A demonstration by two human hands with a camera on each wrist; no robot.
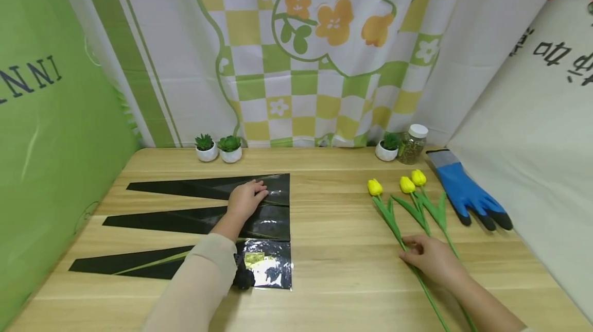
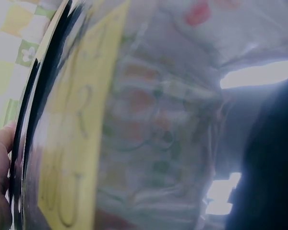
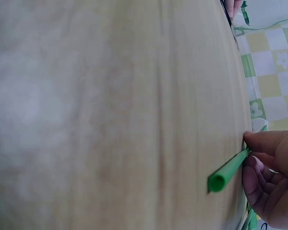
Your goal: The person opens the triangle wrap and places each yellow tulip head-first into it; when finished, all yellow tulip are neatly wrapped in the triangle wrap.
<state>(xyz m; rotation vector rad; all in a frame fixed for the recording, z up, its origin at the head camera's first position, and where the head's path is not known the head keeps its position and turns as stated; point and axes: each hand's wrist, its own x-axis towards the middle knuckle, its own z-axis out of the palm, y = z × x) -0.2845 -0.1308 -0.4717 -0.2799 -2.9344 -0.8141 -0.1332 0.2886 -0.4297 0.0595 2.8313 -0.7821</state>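
My left hand (image 1: 247, 201) rests on the farthest of three black tapered flower sleeves (image 1: 185, 187), near its wide end. The middle sleeve (image 1: 167, 222) and the nearest sleeve (image 1: 273, 275) lie below it, partly under my forearm. The left wrist view shows glossy film with a yellow lettered strip (image 2: 81, 115). On the right, my right hand (image 1: 433, 260) pinches the green stem of the leftmost yellow tulip (image 1: 375, 187). Its stem's cut end (image 3: 218, 182) points toward the right wrist camera. Two more tulips, one a yellow bloom (image 1: 407, 185), lie alongside to the right.
A blue work glove (image 1: 468, 188) lies at the table's right side. At the back edge stand small potted succulents (image 1: 230, 149) and a white-lidded jar (image 1: 412, 144). Patterned curtains (image 1: 301, 90) hang behind the wooden table (image 1: 333, 270).
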